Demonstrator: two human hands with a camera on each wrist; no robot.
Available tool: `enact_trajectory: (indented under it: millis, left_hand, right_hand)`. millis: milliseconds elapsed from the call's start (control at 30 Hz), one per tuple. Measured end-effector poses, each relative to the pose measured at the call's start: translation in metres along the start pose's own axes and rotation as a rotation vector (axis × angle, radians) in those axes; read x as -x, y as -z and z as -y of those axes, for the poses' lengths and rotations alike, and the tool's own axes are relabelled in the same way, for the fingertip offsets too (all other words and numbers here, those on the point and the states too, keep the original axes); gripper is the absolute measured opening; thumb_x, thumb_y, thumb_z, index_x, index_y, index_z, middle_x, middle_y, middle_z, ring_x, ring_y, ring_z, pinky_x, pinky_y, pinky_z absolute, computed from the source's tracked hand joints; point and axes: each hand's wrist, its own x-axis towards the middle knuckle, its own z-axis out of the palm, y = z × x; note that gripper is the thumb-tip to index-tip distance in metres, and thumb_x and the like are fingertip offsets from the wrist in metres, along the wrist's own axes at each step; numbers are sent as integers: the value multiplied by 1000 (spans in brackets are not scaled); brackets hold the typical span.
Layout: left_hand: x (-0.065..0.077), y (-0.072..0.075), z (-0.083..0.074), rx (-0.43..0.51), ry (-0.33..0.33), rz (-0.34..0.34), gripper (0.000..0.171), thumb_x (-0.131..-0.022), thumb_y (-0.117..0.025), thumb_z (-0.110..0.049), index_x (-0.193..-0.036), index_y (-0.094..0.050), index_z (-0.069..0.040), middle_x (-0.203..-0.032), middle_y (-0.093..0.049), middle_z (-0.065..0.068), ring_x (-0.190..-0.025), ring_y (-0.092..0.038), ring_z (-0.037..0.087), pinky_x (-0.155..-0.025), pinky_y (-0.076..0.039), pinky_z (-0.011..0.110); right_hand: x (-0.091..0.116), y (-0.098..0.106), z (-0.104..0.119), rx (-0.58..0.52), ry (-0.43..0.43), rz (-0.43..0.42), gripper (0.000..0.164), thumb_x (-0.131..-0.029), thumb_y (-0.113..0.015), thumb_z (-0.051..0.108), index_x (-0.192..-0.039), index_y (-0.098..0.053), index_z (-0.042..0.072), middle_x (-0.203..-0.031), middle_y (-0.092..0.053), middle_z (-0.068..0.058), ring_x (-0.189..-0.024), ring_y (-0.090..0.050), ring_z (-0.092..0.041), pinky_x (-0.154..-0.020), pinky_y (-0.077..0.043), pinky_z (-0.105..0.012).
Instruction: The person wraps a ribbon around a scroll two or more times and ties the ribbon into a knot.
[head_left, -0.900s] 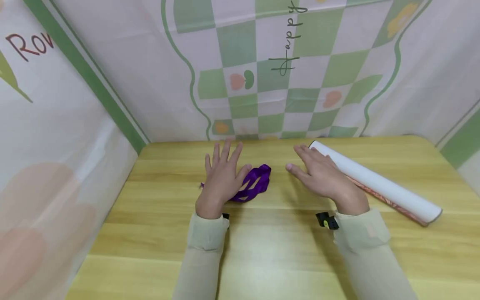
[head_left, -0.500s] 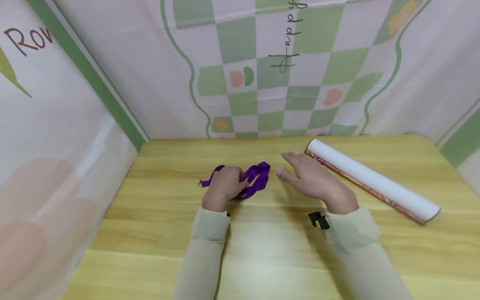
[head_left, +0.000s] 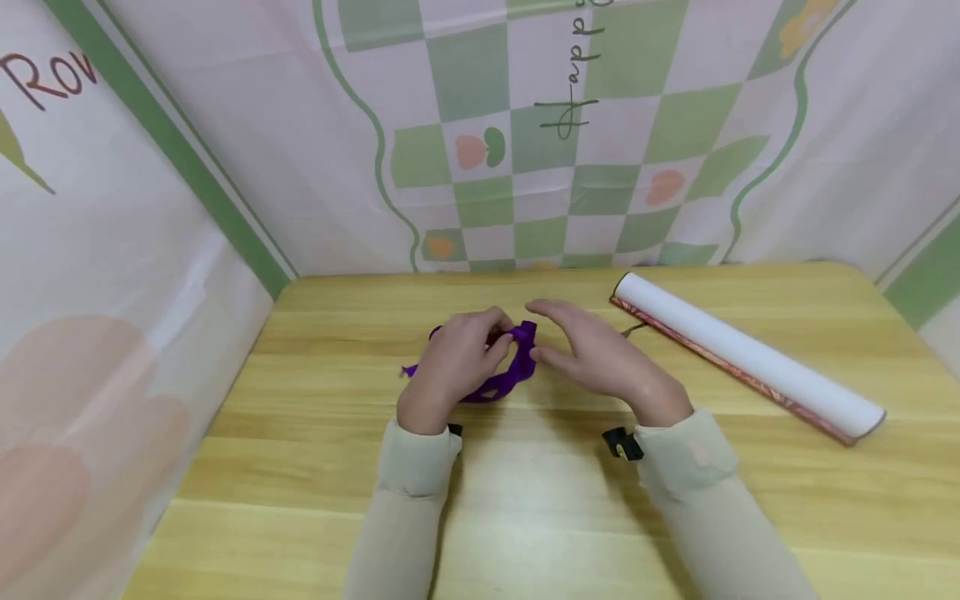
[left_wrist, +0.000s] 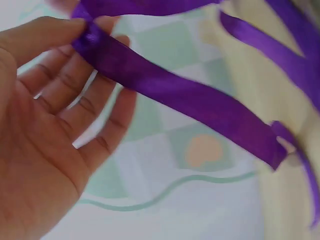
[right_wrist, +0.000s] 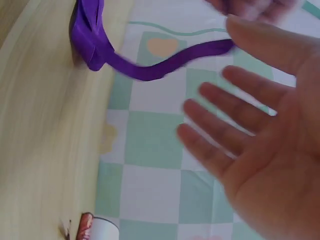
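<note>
A purple ribbon (head_left: 523,360) lies in loose loops on the wooden table, part of it lifted. My left hand (head_left: 459,357) is over it, and in the left wrist view the thumb and forefinger pinch a fold of the ribbon (left_wrist: 185,102) while the other fingers extend loosely. My right hand (head_left: 600,354) hovers just right of the ribbon, fingers spread and thumb apart. In the right wrist view its palm (right_wrist: 280,150) holds nothing; a raised strand of the ribbon (right_wrist: 150,72) passes behind the thumb tip. Whether the thumb touches it I cannot tell.
A white roll (head_left: 750,354) with a red patterned edge lies diagonally on the right of the table (head_left: 540,517). A thin dark cord (head_left: 636,330) shows near its far end. Printed fabric (head_left: 543,192) hangs behind the table, with more at the left.
The left hand has gone from flat above the ribbon to pinching and lifting part of it. The right hand has moved left, away from the white roll and towards the ribbon.
</note>
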Motion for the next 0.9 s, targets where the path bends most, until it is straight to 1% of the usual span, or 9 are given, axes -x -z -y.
enact_trajectory:
  millis: [100, 200, 300, 400, 533, 667, 767, 833, 900]
  left_hand:
    - [4, 9, -11, 15, -95, -86, 13, -105, -65, -16, -111, -75, -9, -100, -77, 3, -81, -67, 14, -75, -57, 31]
    - [9, 16, -21, 26, -150, -155, 12, -104, -65, -15, -108, -75, -8, -98, -76, 3, -78, -65, 13, -72, -55, 28]
    - [14, 22, -27, 66, -181, -212, 11, -104, -67, -14, -107, -75, -7, -95, -75, 3, -76, -63, 13, -69, -53, 25]
    - [17, 30, -29, 113, -187, -256, 11, -104, -68, -13, -107, -75, -6, -94, -75, 5, -78, -66, 14, -70, -56, 24]
    - [21, 39, -28, 156, -162, -315, 13, -103, -68, -10, -112, -75, -4, -98, -75, 8, -83, -68, 18, -72, -60, 31]
    - [25, 48, -25, 186, -196, -419, 16, -102, -68, -7, -116, -74, 0, -100, -76, 12, -88, -71, 22, -79, -60, 35]
    - [28, 53, -24, 216, -238, -490, 14, -102, -68, -5, -114, -73, 1, -97, -74, 12, -86, -71, 22, -82, -60, 33]
    - [30, 56, -23, 235, -247, -514, 13, -102, -68, -5, -113, -73, 1, -95, -72, 12, -78, -67, 20, -74, -58, 29]
    - [32, 59, -22, 243, -241, -516, 12, -102, -68, -5, -112, -74, 0, -95, -71, 11, -72, -61, 18, -67, -52, 25]
  right_hand:
    - [-1, 2, 2, -57, 39, -75, 57, -104, -67, 20, -156, -48, 6, -160, -51, -19, -150, -45, -42, -121, -38, -62]
    - [-1, 4, 5, -119, 76, -150, 45, -104, -67, 14, -147, -59, 6, -148, -63, -16, -140, -57, -39, -115, -45, -60]
    - [-1, 5, 6, -154, 107, -237, 28, -103, -66, 8, -131, -72, 7, -128, -76, -12, -121, -71, -32, -101, -56, -52]
    - [1, 8, 7, -170, 114, -326, 19, -103, -66, 7, -118, -78, 8, -112, -81, -9, -106, -76, -27, -88, -59, -42]
    - [3, 13, 8, -196, 95, -408, 16, -104, -66, 9, -111, -80, 8, -105, -82, -8, -98, -78, -27, -80, -55, -24]
    - [5, 16, 7, -204, 83, -469, 15, -104, -66, 9, -110, -80, 8, -102, -82, -8, -94, -77, -25, -73, -49, -12]
    - [7, 19, 8, -196, 82, -537, 15, -103, -66, 7, -110, -80, 5, -101, -82, -10, -91, -73, -13, -71, -48, -10]
    - [8, 21, 8, -197, 78, -589, 16, -103, -65, 6, -110, -79, 3, -100, -81, -12, -88, -69, -1, -74, -48, -8]
    - [9, 24, 9, -214, 68, -643, 18, -102, -63, 4, -110, -79, 2, -101, -80, -15, -86, -65, 8, -77, -49, -5]
